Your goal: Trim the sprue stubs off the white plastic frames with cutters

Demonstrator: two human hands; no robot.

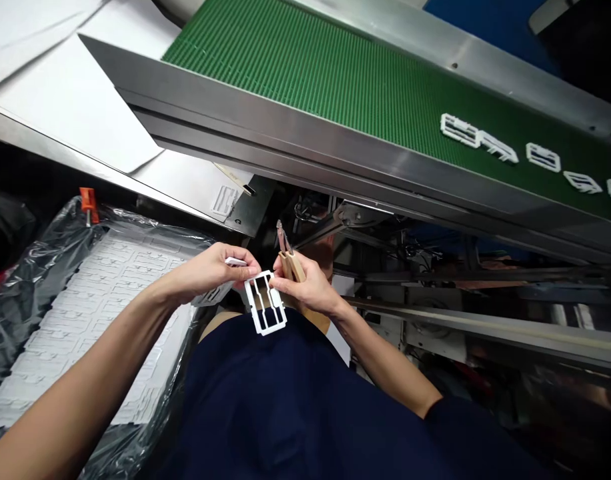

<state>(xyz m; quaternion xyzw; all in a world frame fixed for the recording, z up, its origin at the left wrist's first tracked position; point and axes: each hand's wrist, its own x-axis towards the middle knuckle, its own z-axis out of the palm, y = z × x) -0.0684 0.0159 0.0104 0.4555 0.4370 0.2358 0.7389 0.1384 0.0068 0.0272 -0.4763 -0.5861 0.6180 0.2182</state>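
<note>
A white plastic frame [278, 319] with thin inner bars hangs tilted in front of my lap, between my two hands. My left hand [218, 272] pinches its upper left corner. Another white part [235, 262] pokes out between the same fingers, and a further white part [213, 295] shows below that palm. In my right hand [310, 283] is a pair of nippers [287, 257] with tan handles, jaws pointing up and away. The thumb of this hand also touches the frame's upper right edge.
Several white frames [460, 130] lie on a green conveyor belt [305, 73] with metal sides. At left, a box lined with clear plastic [150, 227] holds rows of white frames. An orange clip [89, 205] grips its rim. Another frame [224, 200] and a tan-handled tool [233, 179] rest on the side table.
</note>
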